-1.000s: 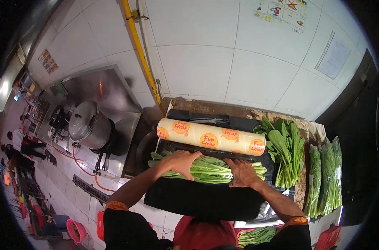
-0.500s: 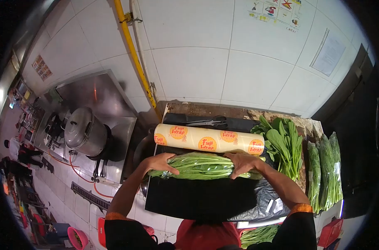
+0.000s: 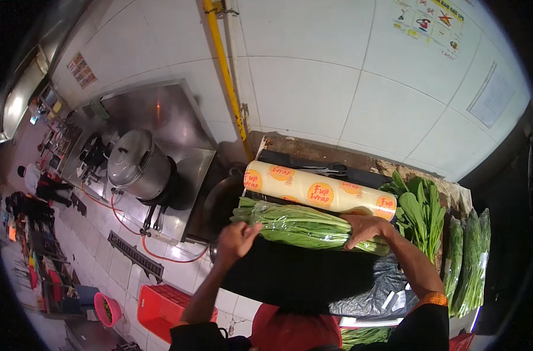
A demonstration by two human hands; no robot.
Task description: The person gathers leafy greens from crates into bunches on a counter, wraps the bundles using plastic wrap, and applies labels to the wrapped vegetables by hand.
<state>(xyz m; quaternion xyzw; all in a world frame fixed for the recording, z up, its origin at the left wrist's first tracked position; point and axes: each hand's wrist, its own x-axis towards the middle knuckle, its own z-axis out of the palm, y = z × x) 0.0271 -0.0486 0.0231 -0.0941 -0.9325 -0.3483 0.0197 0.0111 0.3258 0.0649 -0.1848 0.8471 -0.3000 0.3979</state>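
Note:
A long bundle of leafy greens (image 3: 304, 227) in clear plastic film lies crosswise in front of me, just below a thick roll of cling wrap (image 3: 322, 190) printed "Fuji Wrap". My right hand (image 3: 366, 229) grips its right end, thumb on the near side and fingers over the top. At the bundle's left end, my left hand (image 3: 237, 240) is closed at the lower edge, with finger and thumb drawn together. Whatever it pinches, perhaps film, is too small to make out.
Unwrapped greens (image 3: 421, 213) lie right of the roll, with wrapped bundles (image 3: 470, 260) beyond. Scissors (image 3: 331, 169) rest behind the roll. A large pot (image 3: 139, 164) stands on the stove at left. A red crate (image 3: 161, 313) and pink basket (image 3: 108, 309) are on the floor.
My view has shifted, and the bundle now appears tilted downward to the right. My left hand has moved from around the bundle's left end to its near lower edge; the right hand keeps its grip.

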